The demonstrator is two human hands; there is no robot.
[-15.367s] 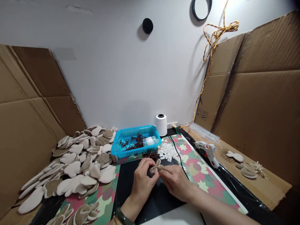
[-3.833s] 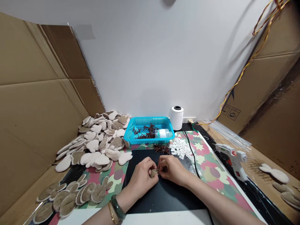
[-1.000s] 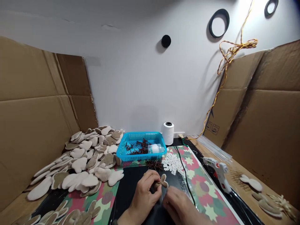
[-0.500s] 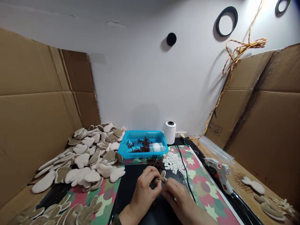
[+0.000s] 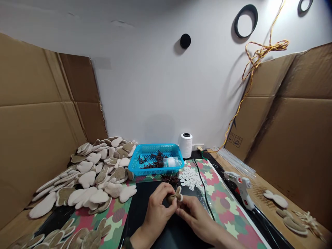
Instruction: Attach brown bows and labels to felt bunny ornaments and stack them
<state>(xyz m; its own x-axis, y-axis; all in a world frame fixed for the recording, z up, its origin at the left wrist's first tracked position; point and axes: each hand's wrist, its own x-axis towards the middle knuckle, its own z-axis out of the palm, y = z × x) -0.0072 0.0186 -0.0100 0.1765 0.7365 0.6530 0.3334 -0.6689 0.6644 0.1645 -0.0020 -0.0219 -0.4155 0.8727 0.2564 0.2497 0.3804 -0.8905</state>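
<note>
My left hand (image 5: pixel 161 204) is closed, pinching a small bunny-shaped felt piece (image 5: pixel 178 193) in brown with white edges. Its two ears stick up between my hands; the lower part is hidden by my fingers. Close against the right side of the piece, my right hand (image 5: pixel 197 216) has thumb and forefinger pressed together. What lies between those fingertips is too small to tell. A thin white thread runs down towards my left hand from a small spool (image 5: pixel 171 162) lying in the blue basket (image 5: pixel 135 170).
Bunny-shaped felt pieces (image 5: pixel 88 179) are heaped at left, with more at the front left (image 5: pixel 88 238). Behind my hands lie dark brown twiggy bits (image 5: pixel 169 178) and small white pieces (image 5: pixel 191 178). A thread cone (image 5: pixel 186 147) stands behind; a glue gun (image 5: pixel 241 188) lies right. Cardboard walls (image 5: pixel 298 138) flank the table.
My right hand has turned and its fingertips have shifted to just below the piece's ear. More of the ears shows now. The whole view has shifted slightly.
</note>
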